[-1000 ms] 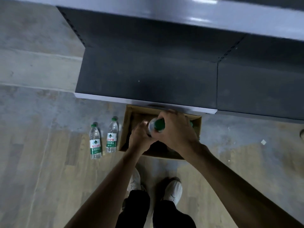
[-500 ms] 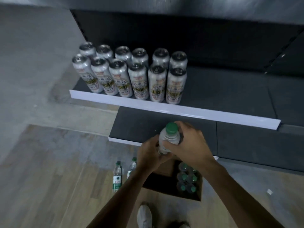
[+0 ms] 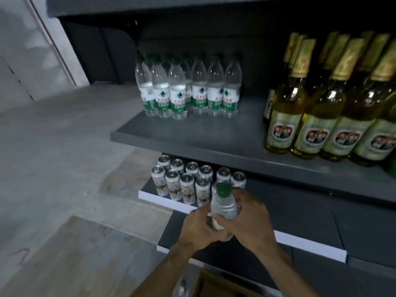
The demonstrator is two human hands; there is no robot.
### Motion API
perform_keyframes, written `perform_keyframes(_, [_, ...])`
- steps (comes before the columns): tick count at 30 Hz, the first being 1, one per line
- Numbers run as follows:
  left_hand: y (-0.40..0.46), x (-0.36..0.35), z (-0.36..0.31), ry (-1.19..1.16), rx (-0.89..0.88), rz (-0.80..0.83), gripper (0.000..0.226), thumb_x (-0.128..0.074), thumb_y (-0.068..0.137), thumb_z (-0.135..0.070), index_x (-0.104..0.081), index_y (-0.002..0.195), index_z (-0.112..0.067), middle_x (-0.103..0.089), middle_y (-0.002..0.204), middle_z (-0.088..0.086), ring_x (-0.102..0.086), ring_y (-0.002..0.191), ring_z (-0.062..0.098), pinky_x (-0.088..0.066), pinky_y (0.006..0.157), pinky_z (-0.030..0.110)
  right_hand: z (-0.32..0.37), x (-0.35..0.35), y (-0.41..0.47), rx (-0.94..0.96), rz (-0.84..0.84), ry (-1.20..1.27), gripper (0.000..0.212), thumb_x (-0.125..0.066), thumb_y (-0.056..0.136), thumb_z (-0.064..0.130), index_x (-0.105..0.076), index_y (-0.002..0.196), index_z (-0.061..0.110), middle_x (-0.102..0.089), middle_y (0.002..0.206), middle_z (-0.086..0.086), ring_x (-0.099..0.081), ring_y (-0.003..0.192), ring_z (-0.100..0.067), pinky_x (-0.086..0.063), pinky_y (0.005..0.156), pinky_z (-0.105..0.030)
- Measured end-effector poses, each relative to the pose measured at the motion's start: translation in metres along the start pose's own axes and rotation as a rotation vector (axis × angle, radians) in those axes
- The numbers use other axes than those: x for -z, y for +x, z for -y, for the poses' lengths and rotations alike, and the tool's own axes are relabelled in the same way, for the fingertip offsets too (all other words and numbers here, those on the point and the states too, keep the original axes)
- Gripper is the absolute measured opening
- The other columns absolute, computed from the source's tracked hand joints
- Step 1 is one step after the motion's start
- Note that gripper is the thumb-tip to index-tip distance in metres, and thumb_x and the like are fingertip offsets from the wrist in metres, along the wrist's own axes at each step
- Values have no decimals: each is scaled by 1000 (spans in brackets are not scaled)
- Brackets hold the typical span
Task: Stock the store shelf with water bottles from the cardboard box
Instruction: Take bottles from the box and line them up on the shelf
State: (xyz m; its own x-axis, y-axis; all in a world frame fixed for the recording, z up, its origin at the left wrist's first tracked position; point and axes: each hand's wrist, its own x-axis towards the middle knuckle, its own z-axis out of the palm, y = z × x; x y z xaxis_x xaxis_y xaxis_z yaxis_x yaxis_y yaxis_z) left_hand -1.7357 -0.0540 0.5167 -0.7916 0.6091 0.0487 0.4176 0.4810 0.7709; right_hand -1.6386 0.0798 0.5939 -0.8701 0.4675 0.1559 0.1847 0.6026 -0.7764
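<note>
Water bottle raised from box level to lower-shelf height, gripped upright by left hand and right hand, stocked water bottles on shelf above.

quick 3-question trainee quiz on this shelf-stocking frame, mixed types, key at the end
1. True or false: both hands grip the water bottle.
2. What stands right of the stocked water bottles on the upper shelf? A) cans B) glass bottles with gold foil C) cartons
3. Fill in: the shelf below holds silver ____.

Key:
1. True: left hand and right hand both wrap it.
2. B: the glass bottles.
3. cans.
</note>
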Motion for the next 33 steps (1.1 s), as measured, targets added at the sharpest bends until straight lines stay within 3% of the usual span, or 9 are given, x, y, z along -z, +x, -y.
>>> perform_keyframes(3, [9, 34, -37, -17, -81, -36, 45, -78, 59, -56, -62, 100, -49, -68, 88, -32, -64, 79, -12, -52, 66, 16, 37, 30, 13, 59, -39, 1, 51, -84, 61, 49, -61, 103, 32, -67, 96, 14, -64, 86, -7, -52, 75, -27])
perform_keyframes(9, [17, 88, -104, 60, -149, -107, 43, -77, 54, -61, -58, 91, -53, -66, 77, -32, -63, 72, -12, -49, 61, 12, 99, 82, 29, 129, -80, 26, 52, -87, 61, 44, -63, 102, 26, -70, 93, 9, -66, 82, -8, -58, 75, -35])
perform_keyframes(13, [21, 120, -143, 94, -184, -161, 56, -77, 56, -62, -65, 105, -38, -73, 81, -18, -66, 73, -4, -57, 67, 28, 136, 111, 38, 201, -117, 4, 53, -86, 57, 50, -61, 98, 27, -69, 89, 10, -66, 79, -7, -58, 71, -37])
perform_keyframes(19, [31, 165, -184, 116, -250, -194, 58, -78, 57, -58, -64, 110, -38, -70, 78, -23, -64, 69, -7, -53, 64, 22, 182, 138, 56, 269, -176, -42, 53, -84, 51, 54, -59, 93, 32, -68, 83, 16, -64, 75, 3, -58, 70, -28])
perform_keyframes(25, [59, 204, -188, 122, -270, -204, 63, -74, 60, -63, -60, 116, -38, -72, 90, -19, -67, 80, 0, -57, 78, 34, 219, 136, 89, 308, -233, -70, 56, -84, 51, 56, -61, 96, 31, -66, 82, 18, -62, 75, 6, -55, 67, -17])
perform_keyframes(31, [96, 242, -149, 175, -264, -148, 70, -73, 56, -72, -57, 115, -39, -70, 91, -19, -65, 81, -1, -57, 79, 34, 250, 107, 128, 246, -315, -38, 55, -85, 53, 58, -59, 92, 31, -65, 80, 17, -63, 73, 3, -55, 66, -21])
perform_keyframes(33, [110, 251, -132, 156, -262, -120, 71, -75, 55, -71, -58, 114, -36, -71, 93, -18, -66, 81, 0, -57, 79, 35, 260, 94, 140, 218, -335, -42, 55, -86, 53, 57, -61, 93, 29, -65, 79, 17, -62, 71, 4, -52, 62, -16])
